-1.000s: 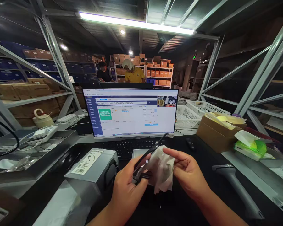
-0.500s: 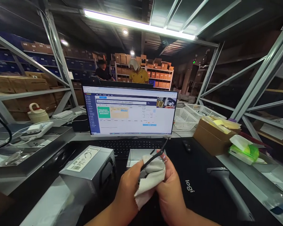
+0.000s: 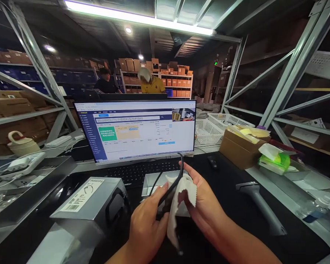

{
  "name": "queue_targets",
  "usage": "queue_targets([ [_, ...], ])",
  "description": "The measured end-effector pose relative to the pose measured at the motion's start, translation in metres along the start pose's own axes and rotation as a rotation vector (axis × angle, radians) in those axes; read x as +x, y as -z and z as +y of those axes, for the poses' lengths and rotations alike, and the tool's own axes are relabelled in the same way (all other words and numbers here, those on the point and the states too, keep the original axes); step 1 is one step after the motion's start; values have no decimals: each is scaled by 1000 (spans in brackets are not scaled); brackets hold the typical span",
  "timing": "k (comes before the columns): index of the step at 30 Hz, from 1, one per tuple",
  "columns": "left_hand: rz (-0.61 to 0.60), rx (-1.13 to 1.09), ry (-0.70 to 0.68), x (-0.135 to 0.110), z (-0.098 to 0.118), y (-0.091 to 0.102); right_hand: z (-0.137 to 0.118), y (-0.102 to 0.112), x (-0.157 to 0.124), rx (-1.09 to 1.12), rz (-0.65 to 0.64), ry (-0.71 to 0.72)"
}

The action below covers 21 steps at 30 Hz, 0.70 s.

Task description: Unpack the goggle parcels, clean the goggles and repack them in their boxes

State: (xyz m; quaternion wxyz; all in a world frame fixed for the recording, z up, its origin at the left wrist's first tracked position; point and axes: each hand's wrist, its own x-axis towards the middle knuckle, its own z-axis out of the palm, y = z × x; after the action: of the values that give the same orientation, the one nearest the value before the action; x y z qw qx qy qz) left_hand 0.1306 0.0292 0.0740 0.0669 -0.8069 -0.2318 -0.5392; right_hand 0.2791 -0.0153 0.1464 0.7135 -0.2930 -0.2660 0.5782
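Observation:
In my left hand is a black item with thin curved arms, its exact kind partly hidden; the fingers are closed round its lower part. A pale grey cleaning cloth with zigzag edges drapes over and beside the item. My right hand grips the cloth, its thumb and fingers by the upper end of the black arm. Just behind the hands stands an open silvery box. To the left sits a silver-grey carton with a white label.
A monitor and a keyboard stand ahead. On the right are a mouse, a barcode scanner, a brown box, green tissue pack and plastic bottle. Two people are beyond the monitor.
My view has turned slightly right. My right hand has opened out the cloth, which now hangs down lower between the hands, and more of the black item's arms shows.

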Motion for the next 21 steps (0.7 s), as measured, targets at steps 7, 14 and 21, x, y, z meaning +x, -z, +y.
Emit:
queue_targets([
  [7, -37, 110, 5, 6, -4, 9, 51, 4, -6, -118, 40, 142],
  [14, -28, 130, -86, 12, 2, 9, 13, 6, 10, 41, -34, -74],
  [21, -58, 108, -54, 11, 3, 8, 18, 12, 7, 30, -42, -17],
])
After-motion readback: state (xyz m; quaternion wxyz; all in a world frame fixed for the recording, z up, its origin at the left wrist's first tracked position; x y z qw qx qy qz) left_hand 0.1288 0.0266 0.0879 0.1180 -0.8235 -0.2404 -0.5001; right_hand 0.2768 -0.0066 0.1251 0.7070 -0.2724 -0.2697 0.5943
